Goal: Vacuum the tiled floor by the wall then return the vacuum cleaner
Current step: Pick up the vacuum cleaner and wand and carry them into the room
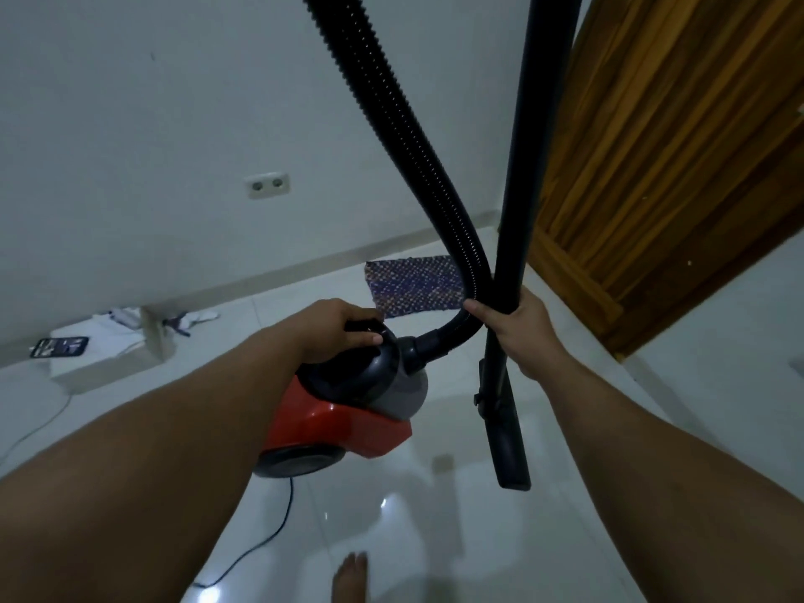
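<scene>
We hold the red canister vacuum cleaner point(343, 411) above the white tiled floor point(435, 537), our left hand point(343, 330) with fingers curled tight around its black carry handle point(370, 327). Our right hand point(520, 330) wraps closed around the black wand point(517, 189) and the ribbed hose point(417, 141) together, where they cross. The nozzle end point(511, 446) hangs clear of the tiles. A power cord point(269, 537) trails down to the floor. A patterned mat point(413, 287) lies near the wall point(174, 102), beside the wooden door point(678, 145).
</scene>
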